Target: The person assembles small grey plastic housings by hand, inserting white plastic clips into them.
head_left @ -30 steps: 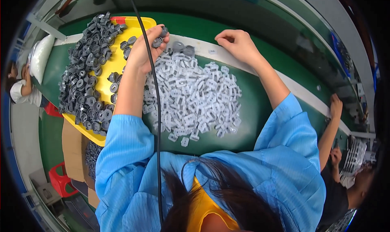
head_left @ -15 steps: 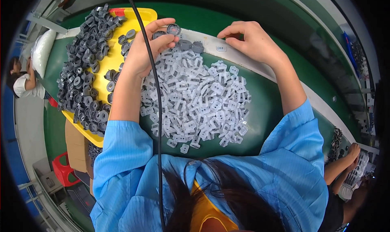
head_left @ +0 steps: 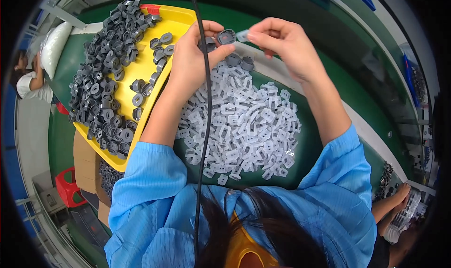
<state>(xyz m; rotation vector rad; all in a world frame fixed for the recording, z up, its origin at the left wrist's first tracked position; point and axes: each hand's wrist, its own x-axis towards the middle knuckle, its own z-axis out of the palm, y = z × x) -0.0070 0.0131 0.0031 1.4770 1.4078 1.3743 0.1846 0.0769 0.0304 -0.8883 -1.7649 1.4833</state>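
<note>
My left hand [head_left: 195, 56] is raised over the green belt [head_left: 310, 148] and grips a small grey ring-shaped part [head_left: 226, 36] at its fingertips. Right beside it, my right hand [head_left: 282, 42] pinches a small translucent white piece [head_left: 242, 35] that nearly touches the grey part. Below both hands spreads a heap of translucent white pieces [head_left: 244, 127]. A yellow tray [head_left: 141, 70] full of grey parts [head_left: 103, 80] lies left of my left forearm. Two or three grey parts [head_left: 239, 61] rest on the belt under my hands.
A black cable [head_left: 205, 108] hangs down the middle of the view. A white bag [head_left: 54, 45] lies at the far left by another person [head_left: 30, 82]. Cardboard boxes [head_left: 87, 162] and a red stool [head_left: 68, 190] sit lower left. Another worker's hands [head_left: 397, 207] show at the lower right.
Both hands have lifted off the belt and come together; my right hand now holds a white piece next to the grey part in my left.
</note>
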